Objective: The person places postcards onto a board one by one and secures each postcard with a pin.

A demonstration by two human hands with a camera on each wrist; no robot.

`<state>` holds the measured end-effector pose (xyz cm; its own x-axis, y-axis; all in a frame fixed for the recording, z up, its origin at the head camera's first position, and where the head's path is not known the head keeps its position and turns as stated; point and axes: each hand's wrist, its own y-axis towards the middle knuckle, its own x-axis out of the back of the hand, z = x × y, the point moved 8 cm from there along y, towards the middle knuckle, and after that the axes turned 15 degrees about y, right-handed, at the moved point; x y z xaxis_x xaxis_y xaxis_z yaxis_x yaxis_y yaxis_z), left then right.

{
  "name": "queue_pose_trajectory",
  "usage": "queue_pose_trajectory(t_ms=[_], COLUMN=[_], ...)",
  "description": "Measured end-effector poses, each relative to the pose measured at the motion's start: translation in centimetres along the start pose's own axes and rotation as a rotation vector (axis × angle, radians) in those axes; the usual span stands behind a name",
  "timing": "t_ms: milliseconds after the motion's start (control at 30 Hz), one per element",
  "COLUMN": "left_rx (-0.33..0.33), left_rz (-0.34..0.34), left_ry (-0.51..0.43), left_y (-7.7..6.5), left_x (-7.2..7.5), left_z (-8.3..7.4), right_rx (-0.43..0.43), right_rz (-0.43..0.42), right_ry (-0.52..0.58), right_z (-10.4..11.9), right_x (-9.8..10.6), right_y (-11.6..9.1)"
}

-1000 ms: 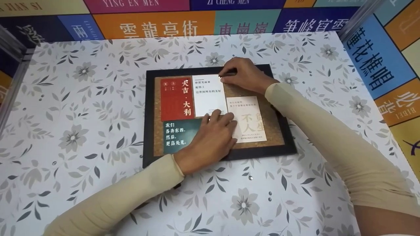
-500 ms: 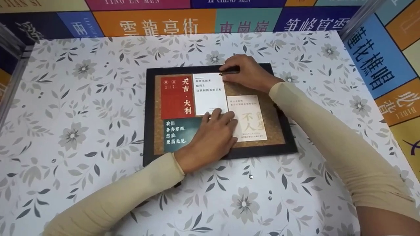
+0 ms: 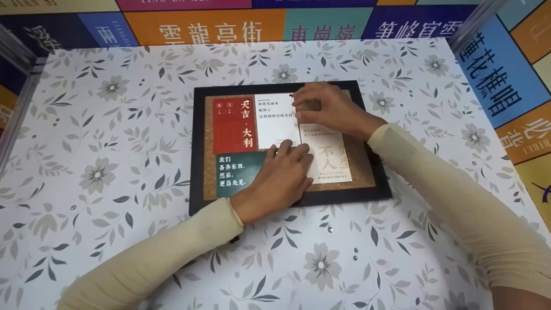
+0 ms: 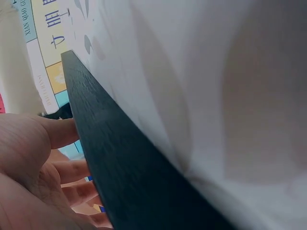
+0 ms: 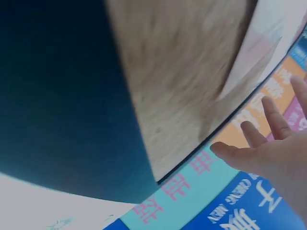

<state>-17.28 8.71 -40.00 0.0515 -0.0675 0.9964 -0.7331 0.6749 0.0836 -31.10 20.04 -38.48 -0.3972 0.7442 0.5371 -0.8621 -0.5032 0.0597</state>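
Observation:
A black-framed cork board (image 3: pixel 199 142) lies flat in the head view. On it are a red card (image 3: pixel 232 133), a white card (image 3: pixel 275 127), a dark green card (image 3: pixel 234 172) and a cream card (image 3: pixel 333 165). My left hand (image 3: pixel 280 176) rests with fingertips along the white card's lower edge, its palm covering parts of the green and cream cards. By the white card's top right corner, where a small dark pin (image 3: pixel 291 96) shows, my right hand (image 3: pixel 329 107) hovers. Its thumb and fingers stand apart, and the right wrist view shows them spread with nothing between.
The table (image 3: pixel 99 129) wears a white cloth printed with grey flowers and leaves. Behind it and to the right rise panels (image 3: pixel 211 30) of coloured blocks with large characters. Beige sleeves (image 3: pixel 150 254) cover both forearms.
My right hand's thumb and fingers have come apart at the white card's corner, and the hand has shifted slightly right and toward me, leaving the pin there. The left hand stays put.

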Motion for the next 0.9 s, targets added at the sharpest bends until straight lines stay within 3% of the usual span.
queue_pose_trajectory(t_ms=[267, 600, 767, 900], left_rx=[0.002, -0.002, 0.001, 0.001], left_rz=[0.012, -0.028, 0.006, 0.018], left_ry=[-0.007, -0.022, -0.019, -0.020], left_y=[0.1, 0.2, 0.1, 0.0], left_x=[-0.3, -0.4, 0.0, -0.1], left_z=[0.1, 0.4, 0.2, 0.1], right_rx=[0.081, 0.337, 0.362, 0.353], right_rz=[0.014, -0.085, -0.097, -0.049], right_ry=[-0.017, -0.164, -0.172, -0.181], right_z=[2.8, 6.2, 7.0, 7.5], right_x=[-1.7, -2.5, -2.8, -3.7], right_y=[-4.8, -11.1, -14.1, -16.4])
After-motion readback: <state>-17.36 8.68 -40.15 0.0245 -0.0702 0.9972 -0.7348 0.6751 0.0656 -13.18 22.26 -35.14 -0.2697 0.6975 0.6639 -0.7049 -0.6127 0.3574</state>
